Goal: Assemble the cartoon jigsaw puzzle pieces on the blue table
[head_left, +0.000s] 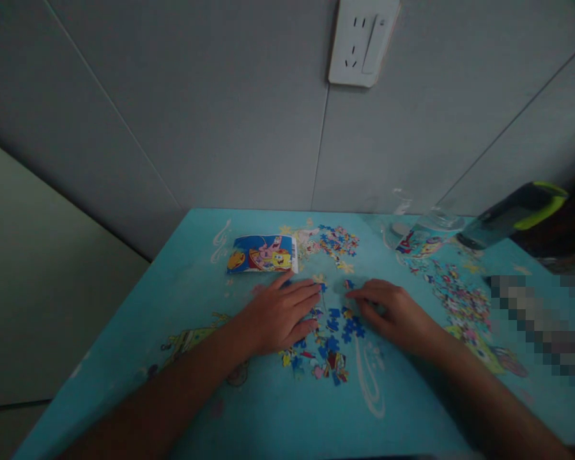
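My left hand [290, 313] lies flat with fingers stretched out over loose blue jigsaw pieces, partly hiding them. My right hand [388, 306] is just right of the same pile, thumb and index finger apart. Its index fingertip is at a small jigsaw piece [348, 284], seemingly touching it. Between and below the hands spread mostly blue jigsaw pieces [333, 345], some bearing red and yellow. Behind my left hand stands or lies a picture card or packet [263, 253] with cartoon characters on blue; my fingers are close to its lower edge.
On the turquoise patterned table [196, 409], another heap of pieces [339, 241] lies at the back and a larger spread [460, 297] at right. A clear plastic container [429, 233] and a dark bottle [508, 214] with a lime-green trim are at the back right. A wall [249, 128] bounds the far edge.
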A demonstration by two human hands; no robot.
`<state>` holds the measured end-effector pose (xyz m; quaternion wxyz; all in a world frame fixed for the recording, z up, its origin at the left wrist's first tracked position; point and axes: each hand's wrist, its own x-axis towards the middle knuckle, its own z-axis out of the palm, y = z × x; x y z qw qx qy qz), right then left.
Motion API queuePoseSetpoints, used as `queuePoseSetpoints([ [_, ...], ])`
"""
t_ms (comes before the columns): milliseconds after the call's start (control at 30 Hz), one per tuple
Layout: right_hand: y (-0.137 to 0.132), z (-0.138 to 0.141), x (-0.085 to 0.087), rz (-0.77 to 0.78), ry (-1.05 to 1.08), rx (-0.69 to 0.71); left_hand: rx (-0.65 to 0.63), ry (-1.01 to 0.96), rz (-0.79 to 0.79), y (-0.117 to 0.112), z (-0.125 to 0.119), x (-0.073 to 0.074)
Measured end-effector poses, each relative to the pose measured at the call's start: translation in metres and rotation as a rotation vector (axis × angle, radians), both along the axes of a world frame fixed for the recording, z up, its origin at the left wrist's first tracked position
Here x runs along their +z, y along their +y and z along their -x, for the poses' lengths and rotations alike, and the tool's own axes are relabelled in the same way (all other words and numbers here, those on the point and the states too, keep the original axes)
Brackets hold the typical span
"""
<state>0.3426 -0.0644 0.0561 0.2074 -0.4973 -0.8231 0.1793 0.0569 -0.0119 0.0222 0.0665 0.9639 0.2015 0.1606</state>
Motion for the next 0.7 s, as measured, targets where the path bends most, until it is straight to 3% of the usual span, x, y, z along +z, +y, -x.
queuePoseSetpoints([
  [267,0.004,-0.001,-0.01,-0.047,0.07,-0.129,0.007,-0.046,-0.11,0.009,0.009,0.008],
  [500,0.006,-0.003,-0.013,-0.023,0.101,-0.186,0.164,-0.065,-0.328,0.033,0.036,0.028],
  [700,0.005,-0.003,-0.011,-0.013,0.094,-0.198,0.269,-0.047,-0.414,0.053,0.061,0.029],
])
